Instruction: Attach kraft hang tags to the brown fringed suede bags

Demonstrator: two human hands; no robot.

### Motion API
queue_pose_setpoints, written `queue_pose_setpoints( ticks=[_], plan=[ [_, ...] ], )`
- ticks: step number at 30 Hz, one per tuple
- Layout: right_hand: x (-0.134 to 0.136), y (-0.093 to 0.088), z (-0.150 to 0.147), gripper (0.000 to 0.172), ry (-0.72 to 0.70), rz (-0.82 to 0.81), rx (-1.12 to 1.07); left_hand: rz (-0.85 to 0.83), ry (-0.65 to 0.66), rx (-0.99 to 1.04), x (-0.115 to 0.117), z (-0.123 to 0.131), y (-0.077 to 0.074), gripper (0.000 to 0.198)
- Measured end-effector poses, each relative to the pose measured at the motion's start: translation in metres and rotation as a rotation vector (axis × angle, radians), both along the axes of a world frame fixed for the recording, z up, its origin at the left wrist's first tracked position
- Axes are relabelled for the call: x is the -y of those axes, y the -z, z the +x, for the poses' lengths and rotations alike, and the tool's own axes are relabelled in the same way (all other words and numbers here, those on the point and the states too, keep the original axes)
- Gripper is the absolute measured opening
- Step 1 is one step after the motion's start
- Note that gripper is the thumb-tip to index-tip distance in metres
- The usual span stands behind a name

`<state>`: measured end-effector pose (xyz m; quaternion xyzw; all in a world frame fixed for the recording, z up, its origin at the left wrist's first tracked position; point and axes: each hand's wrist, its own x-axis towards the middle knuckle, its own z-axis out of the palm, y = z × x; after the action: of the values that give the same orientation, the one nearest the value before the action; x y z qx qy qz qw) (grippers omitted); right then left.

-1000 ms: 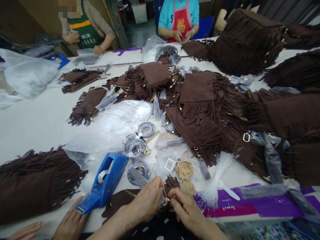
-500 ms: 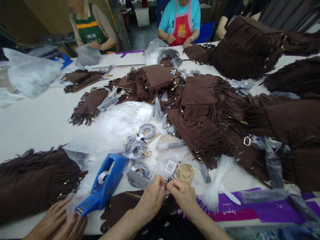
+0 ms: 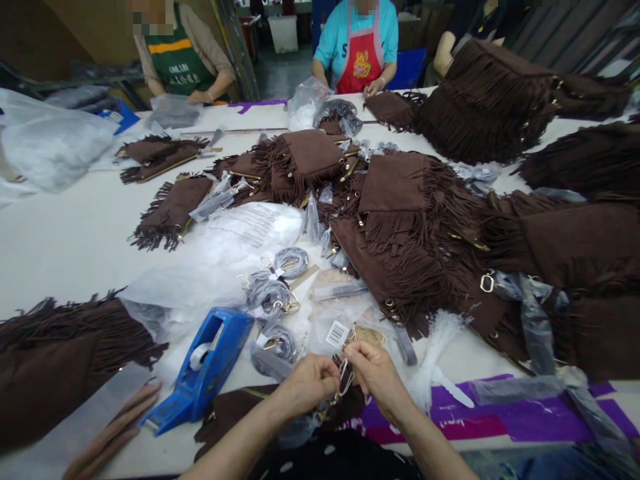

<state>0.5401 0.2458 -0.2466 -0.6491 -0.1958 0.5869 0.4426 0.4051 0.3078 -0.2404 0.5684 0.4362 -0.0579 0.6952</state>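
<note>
My left hand [image 3: 306,385] and my right hand [image 3: 376,373] meet at the near table edge, both pinched on a thin clear plastic loop [image 3: 345,377]. The loop hangs at the gold zipper hardware of a brown suede fringed bag [image 3: 235,413] lying under my hands. Paper hang tags [image 3: 367,335] and a small barcode label [image 3: 337,333] lie just beyond my fingers. A bundle of white plastic ties [image 3: 434,350] sits to the right of my right hand.
A blue tape dispenser [image 3: 205,367] stands left of my hands; another person's fingers [image 3: 117,427] rest beside it. Brown fringed bags [image 3: 415,227] are piled across the white table [image 3: 65,240]. Coiled grey straps [image 3: 273,290] and plastic bags lie mid-table. Two people work at the far side.
My hands have lifted slightly and drawn apart, pulling the plastic loop up from the bag. The other person's hands at lower left slid down, now under a clear plastic sheet.
</note>
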Motion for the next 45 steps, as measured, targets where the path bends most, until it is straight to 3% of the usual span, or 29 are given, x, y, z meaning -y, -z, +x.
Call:
queue_pose_setpoints(
  ticks=[18, 29, 31, 36, 40, 45],
  plan=[
    [0.002, 0.005, -0.007, 0.033, 0.012, -0.007, -0.09, 0.125, -0.071, -0.045, 0.002, 0.003, 0.003, 0.016],
    [0.011, 0.016, -0.007, 0.024, 0.015, 0.039, 0.004, 0.01, -0.359, 0.007, 0.002, 0.0, 0.0, 0.013],
    [0.019, 0.018, 0.0, 0.021, -0.045, 0.089, 0.148, -0.069, -0.417, 0.06, -0.001, -0.002, -0.003, 0.017],
    [0.038, 0.022, 0.01, 0.048, -0.361, 0.326, 0.681, -0.232, -0.523, 0.173, -0.009, -0.002, -0.009, 0.016],
    [0.038, 0.025, 0.008, 0.05, -0.487, 0.301, 0.721, -0.293, -0.577, 0.205, -0.01, -0.002, -0.012, 0.015],
    [0.037, 0.026, 0.013, 0.035, -0.466, 0.301, 0.608, -0.346, -0.603, 0.221, -0.009, -0.003, -0.011, 0.02]
  ],
)
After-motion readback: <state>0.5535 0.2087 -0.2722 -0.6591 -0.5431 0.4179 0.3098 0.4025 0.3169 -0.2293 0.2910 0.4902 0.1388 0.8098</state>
